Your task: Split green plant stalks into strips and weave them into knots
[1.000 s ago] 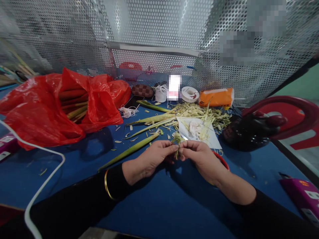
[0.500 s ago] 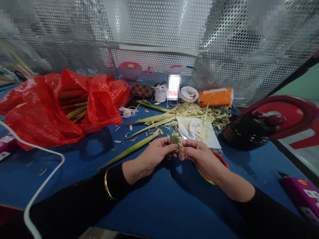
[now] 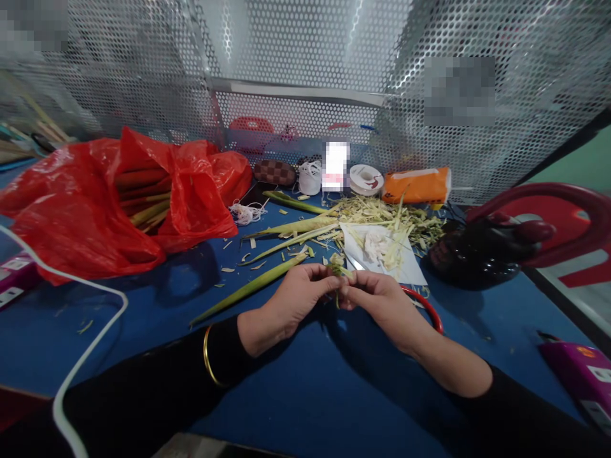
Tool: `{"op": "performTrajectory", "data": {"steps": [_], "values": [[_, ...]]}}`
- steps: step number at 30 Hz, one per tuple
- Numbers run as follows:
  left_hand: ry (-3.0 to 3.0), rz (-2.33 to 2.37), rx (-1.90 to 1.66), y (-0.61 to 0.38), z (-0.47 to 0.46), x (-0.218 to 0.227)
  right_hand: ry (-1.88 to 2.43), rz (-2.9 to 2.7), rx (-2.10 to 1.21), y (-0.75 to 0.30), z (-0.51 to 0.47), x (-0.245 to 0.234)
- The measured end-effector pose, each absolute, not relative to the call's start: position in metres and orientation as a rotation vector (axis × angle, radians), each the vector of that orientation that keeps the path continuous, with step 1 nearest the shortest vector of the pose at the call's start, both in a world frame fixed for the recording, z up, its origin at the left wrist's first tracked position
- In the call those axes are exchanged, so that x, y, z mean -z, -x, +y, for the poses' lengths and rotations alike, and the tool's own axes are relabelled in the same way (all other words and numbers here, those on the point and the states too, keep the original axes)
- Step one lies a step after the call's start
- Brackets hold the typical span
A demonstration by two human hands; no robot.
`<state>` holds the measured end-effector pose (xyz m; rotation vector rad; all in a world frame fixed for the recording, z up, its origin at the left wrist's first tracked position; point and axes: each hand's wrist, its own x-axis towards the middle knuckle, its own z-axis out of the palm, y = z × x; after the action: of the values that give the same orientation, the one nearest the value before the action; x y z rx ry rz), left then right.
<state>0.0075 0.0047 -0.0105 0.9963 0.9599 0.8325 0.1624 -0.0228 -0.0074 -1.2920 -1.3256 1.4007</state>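
My left hand (image 3: pixel 298 296) and my right hand (image 3: pixel 379 302) meet at the middle of the table, fingertips nearly together. Between them is a small folded piece of green leaf strip (image 3: pixel 338 263), pinched by both hands; its lower part is mostly hidden by the fingers. Under and beside my right hand lies a pair of scissors with a red handle (image 3: pixel 432 310), its blade partly showing past the fingers. A long green leaf stalk (image 3: pixel 248 289) lies to the left of my left hand. Beyond my right hand, a crumpled white wad (image 3: pixel 377 243) rests on a white paper sheet (image 3: pixel 414 270).
A red plastic bag (image 3: pixel 86 216) of long stalks stands at left. Behind are shredded leaf strips (image 3: pixel 377 210), a ribbon spool (image 3: pixel 366 180), white cord (image 3: pixel 310 177) and an orange packet (image 3: pixel 417 186). A dark glossy pot (image 3: pixel 472 257) stands right; a white cable (image 3: pixel 95 343) crosses at left.
My right fingers have shifted slightly on the leaf piece, and more of the scissors' red handle shows beside my right hand. The view has moved a little. Both hands keep their pinch.
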Motion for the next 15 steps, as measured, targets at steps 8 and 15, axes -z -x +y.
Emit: {"op": "performTrajectory", "data": {"steps": [8, 15], "values": [[-1.160, 1.075, -0.894, -0.0085, 0.0054, 0.0048, 1.353, -1.574, -1.097, -0.1658, -0.0221, 0.0071], [-1.089, 1.116, -0.986, -0.0100, 0.0052, 0.0060, 1.360, -1.560, -1.114, -0.1650, -0.0216, 0.0098]]}}
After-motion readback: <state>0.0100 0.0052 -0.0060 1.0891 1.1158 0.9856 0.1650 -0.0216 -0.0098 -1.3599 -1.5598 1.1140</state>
